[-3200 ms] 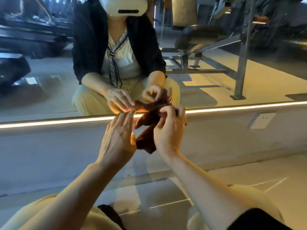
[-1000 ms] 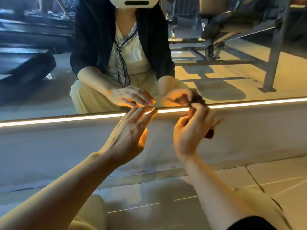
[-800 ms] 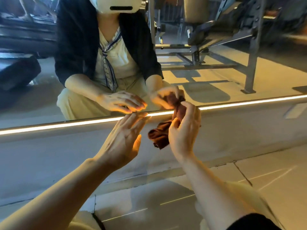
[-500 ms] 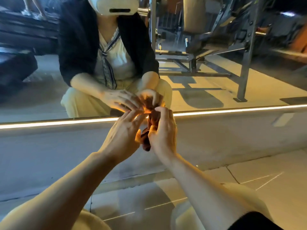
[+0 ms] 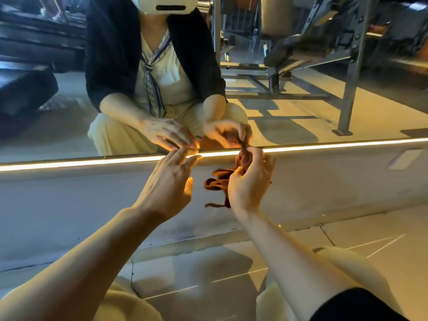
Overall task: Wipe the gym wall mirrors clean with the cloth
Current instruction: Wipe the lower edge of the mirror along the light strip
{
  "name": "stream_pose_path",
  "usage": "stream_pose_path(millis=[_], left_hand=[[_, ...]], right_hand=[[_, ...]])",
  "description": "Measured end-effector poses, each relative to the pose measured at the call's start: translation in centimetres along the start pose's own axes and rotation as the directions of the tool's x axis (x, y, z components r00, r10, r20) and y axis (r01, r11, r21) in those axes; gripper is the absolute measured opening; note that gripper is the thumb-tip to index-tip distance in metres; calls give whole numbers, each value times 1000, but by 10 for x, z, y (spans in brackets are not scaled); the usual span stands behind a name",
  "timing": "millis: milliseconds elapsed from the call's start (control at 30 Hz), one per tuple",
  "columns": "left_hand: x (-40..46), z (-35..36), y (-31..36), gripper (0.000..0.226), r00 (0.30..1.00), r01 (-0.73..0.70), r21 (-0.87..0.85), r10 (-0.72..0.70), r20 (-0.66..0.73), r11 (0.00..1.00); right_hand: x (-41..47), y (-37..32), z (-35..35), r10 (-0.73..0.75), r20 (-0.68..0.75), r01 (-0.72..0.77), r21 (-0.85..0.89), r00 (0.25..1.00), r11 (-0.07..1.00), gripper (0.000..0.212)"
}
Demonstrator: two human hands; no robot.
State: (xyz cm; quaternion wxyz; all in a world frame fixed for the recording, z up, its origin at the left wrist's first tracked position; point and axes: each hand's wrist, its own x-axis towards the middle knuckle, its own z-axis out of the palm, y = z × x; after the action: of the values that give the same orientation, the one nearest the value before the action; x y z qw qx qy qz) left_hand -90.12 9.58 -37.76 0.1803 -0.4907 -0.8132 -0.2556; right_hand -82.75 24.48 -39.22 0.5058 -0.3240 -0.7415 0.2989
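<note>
While right hand (image 5: pixel 249 179) fingers pinch brown cloth (image 5: pixel 220 181), left hand (image 5: pixel 168 184) fingers apart, wall mirror (image 5: pixel 301 107), lit strip (image 5: pixel 69 162), tiled floor (image 5: pixel 370 239)

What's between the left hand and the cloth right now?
Nothing. In the head view a bare gap separates the open left hand from the bunched brown cloth, which the right hand grips; only the grey wall base shows behind.

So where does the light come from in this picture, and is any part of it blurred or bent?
Head view: a warm light strip under the mirror glows orange on the fingertips of the left hand and of the right hand, which grips the brown cloth; reflected gym equipment looks soft; the wide lens curves the strip.
</note>
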Motion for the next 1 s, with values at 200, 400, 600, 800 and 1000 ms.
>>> stream_pose_path(millis=[200,400,600,800,1000], left_hand=[[-3,0,1,59,1000,1,31,-1,-4,1000],[-9,-18,10,61,999,50,53,-49,-21,997],[-36,-39,-4,59,982,154,96,-142,-121,983],[-72,-68,-47,60,961,248,155,-223,-160,956],[-85,-96,-70,55,941,318,113,-298,-161,941]], right_hand=[[-14,6,9,-118,239,124,-8,964,992,37],[-1,-8,-3,-84,-12,85,138,996,987,44],[13,-10,14,207,-87,-195,125,975,973,46],[-76,-57,53,-285,222,232,234,933,944,44],[-46,-53,45,-101,-82,112,146,991,983,45]])
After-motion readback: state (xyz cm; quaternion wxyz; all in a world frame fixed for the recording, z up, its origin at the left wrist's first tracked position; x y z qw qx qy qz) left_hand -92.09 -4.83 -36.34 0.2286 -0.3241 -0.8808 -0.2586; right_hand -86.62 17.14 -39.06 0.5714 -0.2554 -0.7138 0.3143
